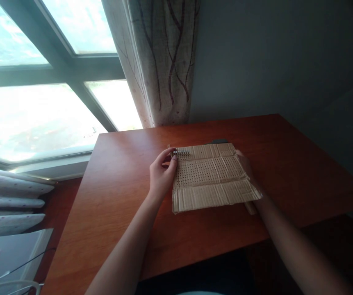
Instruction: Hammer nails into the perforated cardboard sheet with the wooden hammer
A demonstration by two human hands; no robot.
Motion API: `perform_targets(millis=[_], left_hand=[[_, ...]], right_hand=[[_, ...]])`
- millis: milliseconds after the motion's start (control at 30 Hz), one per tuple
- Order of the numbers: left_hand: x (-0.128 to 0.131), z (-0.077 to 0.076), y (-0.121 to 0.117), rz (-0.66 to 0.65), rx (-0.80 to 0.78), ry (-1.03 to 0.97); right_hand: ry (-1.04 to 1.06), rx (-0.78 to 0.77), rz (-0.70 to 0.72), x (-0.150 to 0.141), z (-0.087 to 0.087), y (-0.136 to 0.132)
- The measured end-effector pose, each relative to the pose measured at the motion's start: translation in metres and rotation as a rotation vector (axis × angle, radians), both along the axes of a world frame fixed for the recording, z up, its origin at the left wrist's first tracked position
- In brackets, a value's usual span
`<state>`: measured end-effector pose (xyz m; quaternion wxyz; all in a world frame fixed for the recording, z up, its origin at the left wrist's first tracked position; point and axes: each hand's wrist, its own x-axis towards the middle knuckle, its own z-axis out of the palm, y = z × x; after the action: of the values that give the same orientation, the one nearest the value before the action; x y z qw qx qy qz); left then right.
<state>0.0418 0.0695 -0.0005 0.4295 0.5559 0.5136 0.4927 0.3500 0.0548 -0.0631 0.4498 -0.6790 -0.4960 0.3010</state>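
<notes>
A piece of corrugated cardboard (213,196) is held tilted above the table, its middle punched with a grid of small holes. Near its top left corner a short row of small metal pins or screws (184,152) stands out. My left hand (162,170) is at that corner, thumb and index finger pinched together at the left end of the row. Whatever lies between those fingertips is too small to make out. At the right edge my right hand (244,162) grips the cardboard from behind, most of its fingers hidden by it.
A reddish-brown wooden table (117,176) lies under the hands. Behind the cardboard a dark flat object (219,141) partly shows. A light wooden handle-like piece (250,207) pokes out below its right corner. A window, a curtain (164,61) and a wall border the table.
</notes>
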Motion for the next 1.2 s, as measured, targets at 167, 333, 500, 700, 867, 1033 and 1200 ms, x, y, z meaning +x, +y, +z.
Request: perform_targets(millis=[167, 333, 500, 700, 867, 1033, 1200], left_hand=[[0.002, 0.002, -0.001, -0.008, 0.004, -0.04], [-0.002, 0.004, 0.001, 0.072, 0.075, -0.078], [-0.013, 0.012, -0.008, 0.015, -0.117, -0.134], [-0.013, 0.02, -0.029, -0.141, -0.267, -0.164], [-0.011, 0.021, -0.031, -0.168, -0.324, -0.207], [-0.006, 0.017, -0.028, -0.15, -0.285, -0.257], [0.0, 0.014, -0.027, -0.151, -0.248, -0.275]], right_hand=[[0.114, -0.017, -0.059, -0.003, 0.007, -0.003], [0.241, 0.029, -0.108, -0.004, 0.031, -0.02], [0.446, -0.084, 0.011, -0.021, 0.055, -0.042], [0.811, -0.378, 0.175, -0.038, 0.073, -0.053], [0.821, -0.418, 0.2, -0.041, 0.074, -0.051], [0.8, -0.353, 0.165, -0.044, 0.068, -0.05], [0.743, -0.302, 0.195, -0.041, 0.064, -0.048]])
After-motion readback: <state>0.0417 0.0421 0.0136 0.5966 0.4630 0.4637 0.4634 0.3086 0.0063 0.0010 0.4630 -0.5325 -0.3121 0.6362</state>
